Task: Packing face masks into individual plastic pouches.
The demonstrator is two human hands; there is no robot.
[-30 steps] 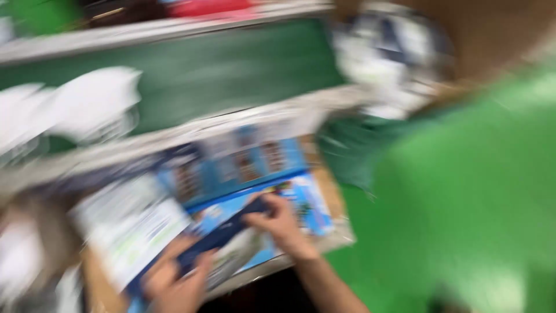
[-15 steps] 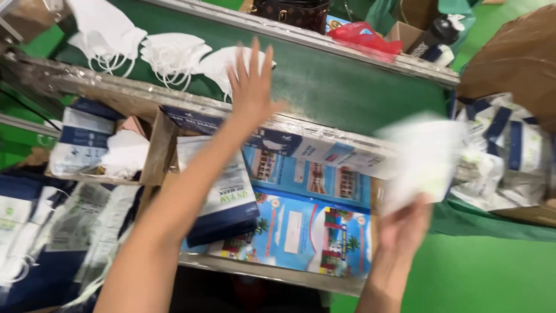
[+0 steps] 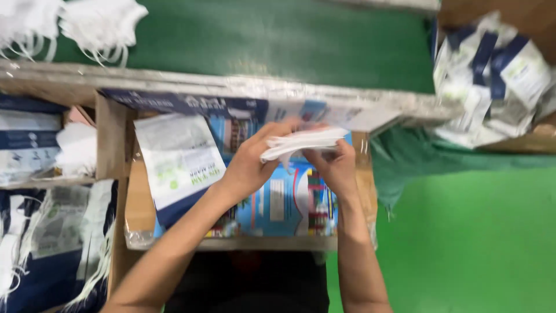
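Your left hand [image 3: 246, 165] and right hand [image 3: 335, 165] both grip a blurred stack of white masks [image 3: 301, 142] above the tray [image 3: 133, 197], fingertips partly hidden, green floor [image 3: 463, 232] open rightward.

A small wooden work board [image 3: 134, 200] covered with a blue illustrated printed sheet [image 3: 278, 203] carries a flat white and dark blue plastic pouch [image 3: 179, 165] along its left edge. Beyond the board's far edge runs a green belt surface [image 3: 278, 40] framed by a worn pale rail [image 3: 174, 87]; white folded face masks [image 3: 98, 26] lie at the belt's far left corner.
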